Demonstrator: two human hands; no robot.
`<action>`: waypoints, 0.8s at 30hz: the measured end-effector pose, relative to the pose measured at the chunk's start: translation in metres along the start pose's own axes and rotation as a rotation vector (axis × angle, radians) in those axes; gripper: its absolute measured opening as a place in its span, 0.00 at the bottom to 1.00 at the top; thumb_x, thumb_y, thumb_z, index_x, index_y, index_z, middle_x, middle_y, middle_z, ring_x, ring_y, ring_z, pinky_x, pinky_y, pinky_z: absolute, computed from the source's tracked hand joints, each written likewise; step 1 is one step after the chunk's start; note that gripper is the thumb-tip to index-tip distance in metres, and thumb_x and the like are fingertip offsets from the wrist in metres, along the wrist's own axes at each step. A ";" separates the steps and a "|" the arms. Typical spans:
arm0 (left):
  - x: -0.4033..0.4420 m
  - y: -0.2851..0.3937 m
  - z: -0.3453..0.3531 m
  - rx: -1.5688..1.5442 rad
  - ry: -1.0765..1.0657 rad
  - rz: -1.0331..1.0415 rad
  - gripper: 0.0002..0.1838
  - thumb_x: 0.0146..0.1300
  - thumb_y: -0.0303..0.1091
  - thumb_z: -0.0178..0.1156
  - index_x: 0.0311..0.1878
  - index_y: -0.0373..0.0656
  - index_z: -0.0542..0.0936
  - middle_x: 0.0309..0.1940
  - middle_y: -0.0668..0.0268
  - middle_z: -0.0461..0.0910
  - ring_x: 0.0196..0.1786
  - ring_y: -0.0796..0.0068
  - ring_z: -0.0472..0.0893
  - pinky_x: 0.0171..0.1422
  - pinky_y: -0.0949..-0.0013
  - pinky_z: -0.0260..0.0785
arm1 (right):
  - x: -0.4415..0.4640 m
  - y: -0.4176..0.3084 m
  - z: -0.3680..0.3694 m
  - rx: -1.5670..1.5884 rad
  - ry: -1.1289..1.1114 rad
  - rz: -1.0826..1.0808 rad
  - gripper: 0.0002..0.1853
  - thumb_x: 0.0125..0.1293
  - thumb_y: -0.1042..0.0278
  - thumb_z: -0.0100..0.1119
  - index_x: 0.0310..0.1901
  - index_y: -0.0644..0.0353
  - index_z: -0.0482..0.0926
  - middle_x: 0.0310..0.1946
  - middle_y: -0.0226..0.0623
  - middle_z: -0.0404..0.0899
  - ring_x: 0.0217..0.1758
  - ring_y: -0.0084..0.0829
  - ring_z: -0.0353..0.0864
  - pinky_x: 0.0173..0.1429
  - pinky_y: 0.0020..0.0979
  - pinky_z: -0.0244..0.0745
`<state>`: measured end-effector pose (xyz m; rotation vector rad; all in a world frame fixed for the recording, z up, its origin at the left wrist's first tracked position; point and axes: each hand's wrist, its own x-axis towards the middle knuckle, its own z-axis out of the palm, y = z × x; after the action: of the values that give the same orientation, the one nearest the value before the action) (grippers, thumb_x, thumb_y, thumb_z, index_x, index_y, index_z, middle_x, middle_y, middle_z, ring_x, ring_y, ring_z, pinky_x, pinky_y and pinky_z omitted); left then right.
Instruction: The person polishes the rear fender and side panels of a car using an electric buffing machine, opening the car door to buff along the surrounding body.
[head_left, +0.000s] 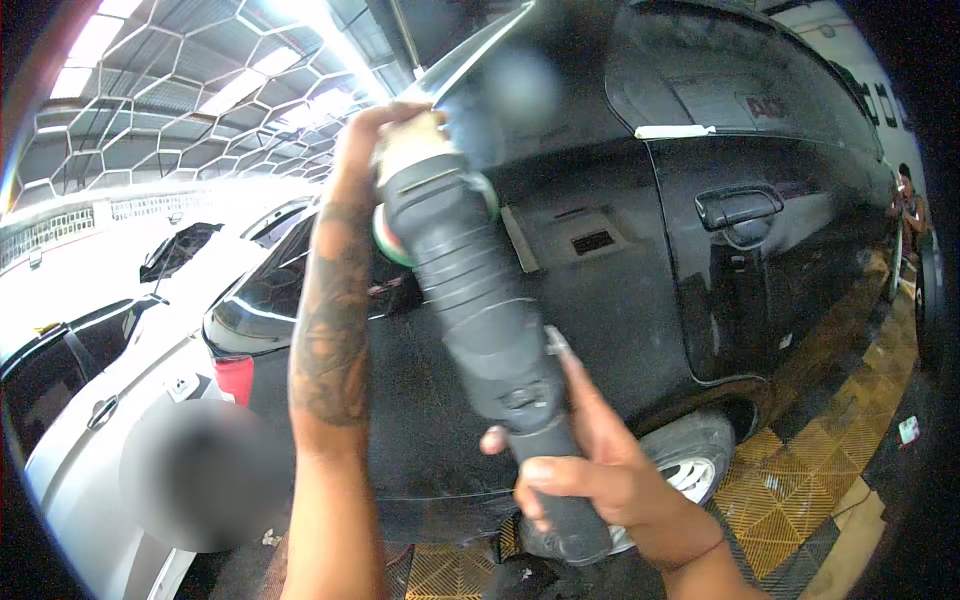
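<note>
A black car polisher (480,290) is held up in front of the dark car's side panel (590,310). My right hand (600,480) wraps around its rear handle, thumb across the grip. At the top end my left hand (385,125) closes over the polisher's pale head, its fingers partly hidden behind it. A round pad with a green edge (392,245) shows at both sides of the head. It faces the car's panel near the rear window pillar; whether it touches the paint I cannot tell.
White masking tape (675,131) sits by the car's window edge, above the door handle (738,207). Below is a white-rimmed wheel (690,475) on yellow and black floor tiles (790,490). A white car (110,440) stands left. Another person (908,210) is at far right.
</note>
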<state>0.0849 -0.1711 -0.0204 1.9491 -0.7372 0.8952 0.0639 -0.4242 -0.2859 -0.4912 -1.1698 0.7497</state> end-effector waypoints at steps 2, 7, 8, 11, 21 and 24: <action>0.033 -0.024 0.016 0.169 -0.030 0.068 0.17 0.63 0.26 0.64 0.55 0.33 0.82 0.48 0.55 0.86 0.46 0.68 0.86 0.56 0.65 0.79 | -0.016 -0.017 -0.006 -0.049 0.115 -0.028 0.57 0.63 0.76 0.61 0.79 0.47 0.25 0.52 0.50 0.74 0.28 0.30 0.80 0.30 0.32 0.79; 0.093 -0.051 0.109 0.328 -0.086 0.105 0.14 0.61 0.34 0.65 0.48 0.42 0.87 0.43 0.60 0.88 0.46 0.71 0.87 0.56 0.68 0.78 | -0.053 -0.028 -0.015 -0.024 0.423 -0.207 0.43 0.55 0.67 0.62 0.71 0.63 0.52 0.49 0.60 0.73 0.21 0.35 0.79 0.20 0.34 0.78; 0.093 -0.045 0.131 0.467 -0.097 0.179 0.13 0.59 0.35 0.65 0.47 0.47 0.88 0.43 0.62 0.88 0.45 0.71 0.87 0.56 0.67 0.78 | -0.059 -0.028 -0.017 -0.029 0.447 -0.238 0.41 0.57 0.67 0.61 0.70 0.64 0.53 0.49 0.61 0.73 0.20 0.36 0.78 0.20 0.34 0.78; 0.098 -0.043 0.159 0.710 -0.068 0.280 0.13 0.56 0.37 0.66 0.46 0.56 0.90 0.43 0.61 0.88 0.46 0.66 0.88 0.57 0.65 0.78 | -0.066 -0.023 -0.013 -0.002 0.516 -0.304 0.35 0.60 0.66 0.59 0.66 0.66 0.55 0.48 0.62 0.73 0.19 0.36 0.77 0.18 0.35 0.78; 0.017 -0.005 0.080 -0.075 -0.137 -0.097 0.15 0.66 0.37 0.58 0.49 0.38 0.85 0.41 0.60 0.86 0.40 0.71 0.86 0.51 0.69 0.77 | -0.050 0.006 0.027 -0.024 0.220 -0.041 0.56 0.69 0.73 0.58 0.77 0.35 0.19 0.55 0.49 0.73 0.27 0.29 0.78 0.28 0.31 0.78; 0.006 -0.016 0.022 0.253 -0.151 0.207 0.15 0.67 0.33 0.59 0.52 0.36 0.83 0.45 0.60 0.86 0.43 0.73 0.84 0.51 0.70 0.77 | -0.036 0.025 0.034 -0.052 0.127 -0.024 0.56 0.70 0.71 0.58 0.78 0.37 0.19 0.57 0.45 0.71 0.28 0.27 0.76 0.30 0.29 0.76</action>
<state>0.1072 -0.1840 -0.0315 2.2104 -0.9663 1.0135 0.0180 -0.4362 -0.3149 -0.5592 -1.0764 0.6591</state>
